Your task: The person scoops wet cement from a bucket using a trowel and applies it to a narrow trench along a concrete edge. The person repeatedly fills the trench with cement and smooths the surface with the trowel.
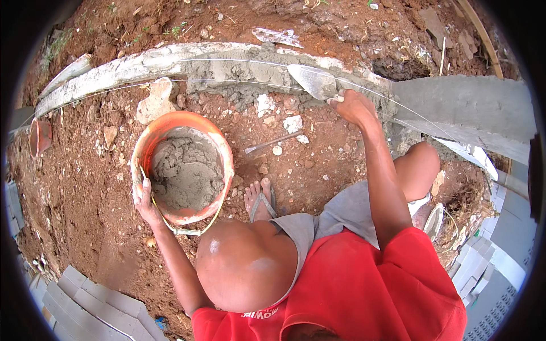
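Observation:
My right hand (354,107) is closed round the handle of a trowel (310,81). Its pale, mortar-smeared blade lies over the wet mortar bed (239,73) on top of a low, curved-looking footing (128,69), close to a taut string. At the left, my left hand (147,203) grips the rim of an orange bucket (228,162), beside its wire handle. Grey mortar (190,170) fills much of the bucket, its surface lumpy on one side and smoother on the other. The fingers of my left hand are partly hidden against the bucket.
Two strings run along the footing toward a grey rendered wall (466,111) at the right. A thin metal tool (273,142) lies on the soil between bucket and footing. Stones are scattered about. Stacked grey blocks (102,310) stand lower left; a small orange pot (40,137) lies far left.

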`<state>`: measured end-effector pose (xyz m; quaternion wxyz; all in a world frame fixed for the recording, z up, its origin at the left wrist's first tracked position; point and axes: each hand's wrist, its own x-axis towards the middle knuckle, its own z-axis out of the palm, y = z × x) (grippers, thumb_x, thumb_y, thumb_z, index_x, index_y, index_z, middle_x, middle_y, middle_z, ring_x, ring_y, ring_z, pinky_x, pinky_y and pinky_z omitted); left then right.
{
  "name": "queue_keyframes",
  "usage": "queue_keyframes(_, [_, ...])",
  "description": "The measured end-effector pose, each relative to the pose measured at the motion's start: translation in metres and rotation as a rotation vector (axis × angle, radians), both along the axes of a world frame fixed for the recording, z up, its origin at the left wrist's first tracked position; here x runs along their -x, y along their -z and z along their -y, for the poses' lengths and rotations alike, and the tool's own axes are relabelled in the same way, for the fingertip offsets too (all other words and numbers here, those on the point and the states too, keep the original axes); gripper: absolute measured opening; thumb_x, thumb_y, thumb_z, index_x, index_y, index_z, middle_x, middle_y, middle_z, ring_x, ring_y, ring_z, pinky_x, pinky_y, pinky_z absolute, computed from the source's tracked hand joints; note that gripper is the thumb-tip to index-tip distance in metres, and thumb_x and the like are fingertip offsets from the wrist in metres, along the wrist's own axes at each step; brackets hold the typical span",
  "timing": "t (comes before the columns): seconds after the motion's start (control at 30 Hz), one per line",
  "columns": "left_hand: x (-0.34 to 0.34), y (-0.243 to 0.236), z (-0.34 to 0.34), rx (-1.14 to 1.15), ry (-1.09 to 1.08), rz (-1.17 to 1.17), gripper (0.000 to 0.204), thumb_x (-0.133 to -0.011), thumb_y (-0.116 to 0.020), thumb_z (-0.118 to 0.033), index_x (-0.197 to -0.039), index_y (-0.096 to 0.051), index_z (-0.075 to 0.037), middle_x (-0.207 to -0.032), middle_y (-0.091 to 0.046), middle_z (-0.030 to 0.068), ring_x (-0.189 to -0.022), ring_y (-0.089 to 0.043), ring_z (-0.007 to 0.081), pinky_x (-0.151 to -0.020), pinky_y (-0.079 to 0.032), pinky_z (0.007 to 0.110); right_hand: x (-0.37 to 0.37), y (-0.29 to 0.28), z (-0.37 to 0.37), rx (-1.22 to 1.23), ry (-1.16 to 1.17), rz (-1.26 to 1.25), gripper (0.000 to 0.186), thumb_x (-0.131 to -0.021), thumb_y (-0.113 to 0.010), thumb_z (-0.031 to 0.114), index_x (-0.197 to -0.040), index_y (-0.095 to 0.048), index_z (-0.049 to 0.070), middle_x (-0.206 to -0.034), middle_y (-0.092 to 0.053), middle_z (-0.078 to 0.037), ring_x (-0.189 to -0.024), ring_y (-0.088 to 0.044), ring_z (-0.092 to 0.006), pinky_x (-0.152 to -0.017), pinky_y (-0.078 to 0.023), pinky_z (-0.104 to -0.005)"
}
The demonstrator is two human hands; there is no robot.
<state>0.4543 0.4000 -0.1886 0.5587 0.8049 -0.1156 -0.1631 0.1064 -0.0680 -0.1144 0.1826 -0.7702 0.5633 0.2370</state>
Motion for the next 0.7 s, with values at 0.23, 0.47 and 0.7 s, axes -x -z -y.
queue_keyframes(0.23, [0.012, -0.015, 0.022, 0.022, 0.077, 0.153, 0.053, -0.1, -0.065, -0.021, -0.146, -0.059, 0.004, -0.146, -0.061, 0.0152, -0.134, -0.056, 0.0259, -0.119, -0.037, 0.04, -0.013, 0.014, 0.037, 0.279, -0.034, 0.252, 0.054, -0.093, -0.063, 0.037, -0.133, -0.068, 0.002, -0.135, -0.064, -0.033, -0.126, -0.065, -0.0435, -0.107, -0.05, -0.0519])
queue_keyframes(0.47, [0.007, -0.012, 0.019, 0.02, -0.003, 0.056, 0.054, -0.099, -0.069, -0.021, -0.145, -0.059, 0.005, -0.138, -0.064, 0.0112, -0.125, -0.057, 0.0212, -0.113, -0.038, 0.035, -0.111, 0.028, 0.082, 0.052, -0.11, -0.028, 0.04, -0.084, -0.058, 0.014, -0.118, -0.079, 0.01, -0.127, -0.073, -0.02, -0.119, -0.071, -0.0373, -0.102, -0.055, -0.0479])
queue_keyframes(0.7, [0.017, -0.029, 0.029, 0.19, 0.006, -0.01, 0.051, -0.099, -0.068, -0.018, -0.143, -0.059, 0.006, -0.142, -0.061, 0.0123, -0.13, -0.055, 0.0204, -0.115, -0.036, 0.035, -0.024, 0.04, 0.084, 0.072, -0.18, -0.162, 0.044, -0.083, -0.061, 0.013, -0.124, -0.075, 0.003, -0.128, -0.072, -0.023, -0.121, -0.07, -0.0382, -0.102, -0.056, -0.0493])
